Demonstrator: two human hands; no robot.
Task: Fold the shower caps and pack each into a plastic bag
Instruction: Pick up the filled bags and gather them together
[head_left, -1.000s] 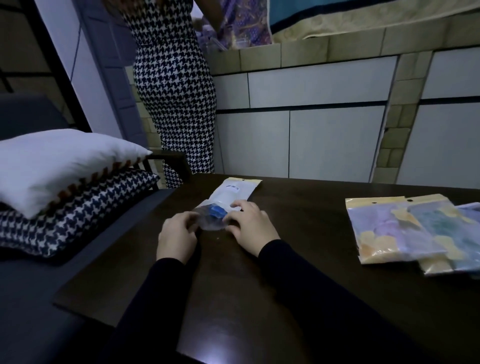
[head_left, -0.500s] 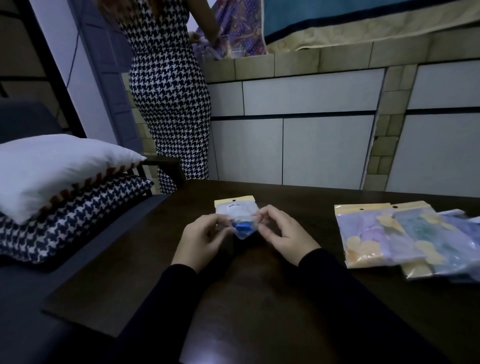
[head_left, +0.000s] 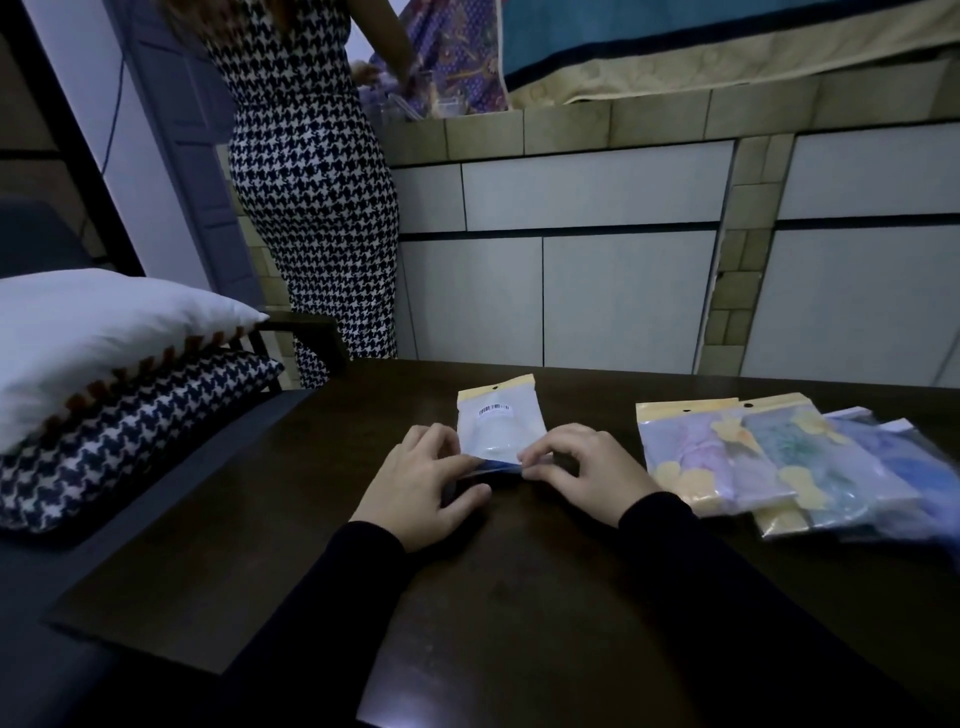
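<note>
A white plastic bag (head_left: 500, 423) with a yellow header strip and a barcode lies on the dark wooden table (head_left: 519, 613), its near end towards me. A sliver of the blue shower cap (head_left: 496, 467) shows at that near end, between my hands. My left hand (head_left: 423, 483) pinches the bag's near left corner with curled fingers. My right hand (head_left: 582, 470) pinches the near right corner between thumb and fingertips. Most of the cap is hidden inside the bag and under my fingers.
Several packed bags (head_left: 769, 457) with pastel caps lie overlapped on the table's right side. A white cushion (head_left: 98, 332) rests on a houndstooth cushion (head_left: 119, 436) on the grey seat at left. A person in a houndstooth dress (head_left: 311, 182) stands at the tiled counter beyond.
The bag has gone from lifted between my hands to lying flat on the table. Less of the blue cap shows now. Both hands have come down to the bag's near end.
</note>
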